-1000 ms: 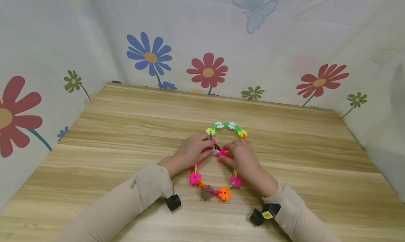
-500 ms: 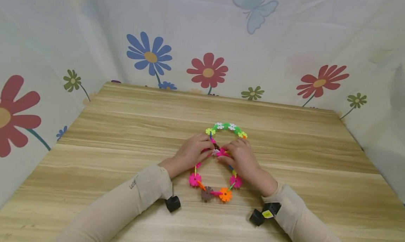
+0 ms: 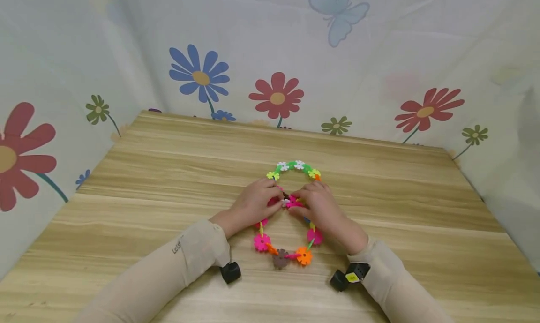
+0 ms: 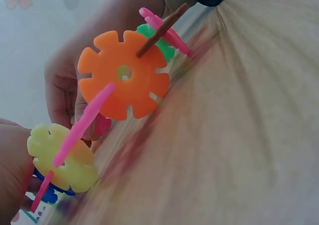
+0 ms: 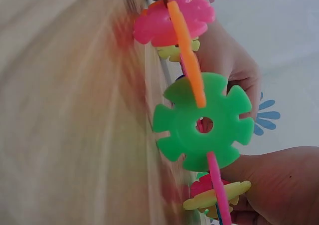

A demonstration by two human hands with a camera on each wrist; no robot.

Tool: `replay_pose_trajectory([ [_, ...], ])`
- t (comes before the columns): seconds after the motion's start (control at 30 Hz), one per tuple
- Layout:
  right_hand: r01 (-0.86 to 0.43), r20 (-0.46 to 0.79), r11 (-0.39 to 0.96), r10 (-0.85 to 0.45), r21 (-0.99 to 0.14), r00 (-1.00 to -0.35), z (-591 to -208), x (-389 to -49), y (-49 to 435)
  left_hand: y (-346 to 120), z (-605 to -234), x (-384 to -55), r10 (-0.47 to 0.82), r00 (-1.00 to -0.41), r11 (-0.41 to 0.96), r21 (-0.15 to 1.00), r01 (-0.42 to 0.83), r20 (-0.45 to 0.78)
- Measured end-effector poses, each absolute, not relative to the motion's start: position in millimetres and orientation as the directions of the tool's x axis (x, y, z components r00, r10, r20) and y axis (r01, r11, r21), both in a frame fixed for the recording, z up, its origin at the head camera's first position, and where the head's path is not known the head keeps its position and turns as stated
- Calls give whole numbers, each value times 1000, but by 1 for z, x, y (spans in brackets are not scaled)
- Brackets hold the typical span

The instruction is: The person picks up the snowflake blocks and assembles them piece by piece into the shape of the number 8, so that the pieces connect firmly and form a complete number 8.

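Note:
Slotted plastic snowflake discs in many colours are linked into a chain with two loops, meeting between my hands. My left hand (image 3: 257,202) pinches a dark pink disc (image 3: 274,200) on the left of the join. On the other side, my right hand (image 3: 322,208) grips a bright pink disc (image 3: 294,201), thumb and fingertips around it. A small white disc (image 3: 285,203) shows between the fingertips; its slots are hidden. In the left wrist view an orange disc (image 4: 102,75) and a yellow disc (image 4: 75,172) stand close; the right wrist view has a green disc (image 5: 224,117) in front.
Beyond the hands, the far loop carries white discs (image 3: 299,165) and green ones. The near loop holds an orange disc (image 3: 303,256) and a brown disc (image 3: 280,259). All this lies on a wood-grain table (image 3: 168,159), backed by a flower-printed curtain (image 3: 358,79).
The far loop has swung a little to the left, and the near loop's front has shifted slightly right. My right hand has edged left; both hands keep their hold.

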State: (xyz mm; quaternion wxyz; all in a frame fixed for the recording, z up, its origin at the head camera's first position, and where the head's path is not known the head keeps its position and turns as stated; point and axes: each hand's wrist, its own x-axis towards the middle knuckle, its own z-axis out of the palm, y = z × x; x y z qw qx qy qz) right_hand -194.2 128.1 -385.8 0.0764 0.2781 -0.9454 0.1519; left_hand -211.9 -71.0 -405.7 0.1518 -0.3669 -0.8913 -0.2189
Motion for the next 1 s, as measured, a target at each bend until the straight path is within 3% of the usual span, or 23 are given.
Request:
replay_pose_trajectory([
  [0.33, -560, 218, 791, -518, -246, -827, -387, -201, 130, -71, -406, -215, 578, -705, 665, 264, 699, 410],
  [0.8, -588, 247, 769, -536, -251, -807, -386, -209, 132, -85, -390, -225, 416, -796, 683, 427, 592, 439],
  [1.0, -588, 313, 769, -511, -249, -800, -386, -213, 139, -94, -378, -231, 409, -761, 727, 325, 605, 503],
])
